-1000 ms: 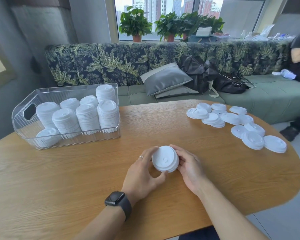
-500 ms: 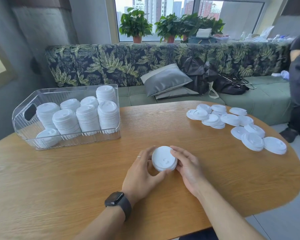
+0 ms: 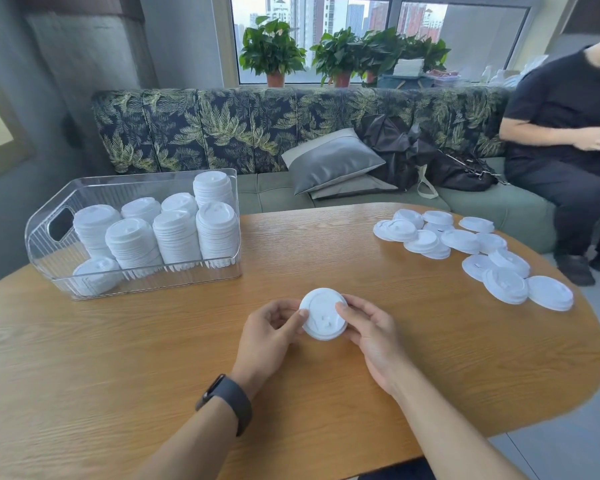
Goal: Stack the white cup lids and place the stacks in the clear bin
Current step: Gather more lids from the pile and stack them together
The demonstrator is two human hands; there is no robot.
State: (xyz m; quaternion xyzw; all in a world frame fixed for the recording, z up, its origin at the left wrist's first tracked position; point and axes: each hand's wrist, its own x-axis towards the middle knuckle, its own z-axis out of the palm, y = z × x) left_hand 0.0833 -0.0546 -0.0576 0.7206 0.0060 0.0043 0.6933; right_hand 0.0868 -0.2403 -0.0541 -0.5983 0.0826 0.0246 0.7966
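A short stack of white cup lids [image 3: 323, 315] sits at the middle of the wooden table [image 3: 153, 358]. My left hand [image 3: 269, 336] grips its left side with thumb and curled fingers. My right hand [image 3: 371, 332] holds its right side, fingers curled round the rim. The clear bin [image 3: 45, 258] stands at the far left of the table and holds several tall stacks of lids [image 3: 177, 233], plus one stack lying tilted at its front left. Several loose lids [image 3: 465, 247] lie scattered on the table at the far right.
A green sofa [image 3: 492, 209] with leaf-print backrest runs behind the table, carrying a grey cushion [image 3: 333, 161] and black bags [image 3: 420, 150]. A person in black [image 3: 565, 133] sits on its right end. The table's rounded edge curves at the right.
The stack stays between both hands at the same spot, its top now tipped slightly toward me. The person at the right has sat down on the sofa.
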